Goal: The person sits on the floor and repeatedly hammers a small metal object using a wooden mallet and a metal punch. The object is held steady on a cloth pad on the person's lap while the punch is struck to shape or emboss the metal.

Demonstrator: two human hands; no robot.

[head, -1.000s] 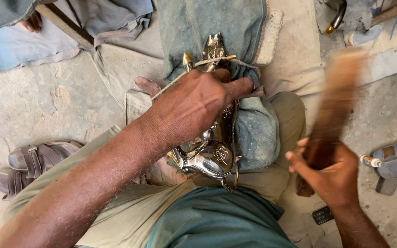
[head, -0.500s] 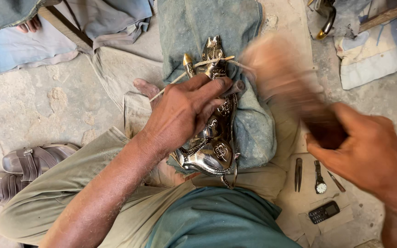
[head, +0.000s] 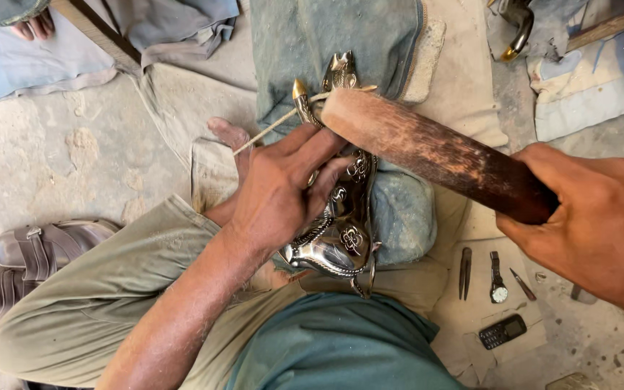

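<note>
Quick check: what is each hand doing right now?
Left hand: fingers pinching a thin rod against the shiny metal figure.
Right hand: closed around a wooden stick.

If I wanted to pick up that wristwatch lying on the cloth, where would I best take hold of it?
Probably by the strap. The wristwatch lies flat on the cloth, strap stretched straight above the round face, between a dark pointed tool and a thin tool. Come from above and pinch the strap across its narrow width, sparing the glass.

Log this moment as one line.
left hand: steadies metal figure | right hand: grips wooden mallet | mallet head: at thin rod
</note>
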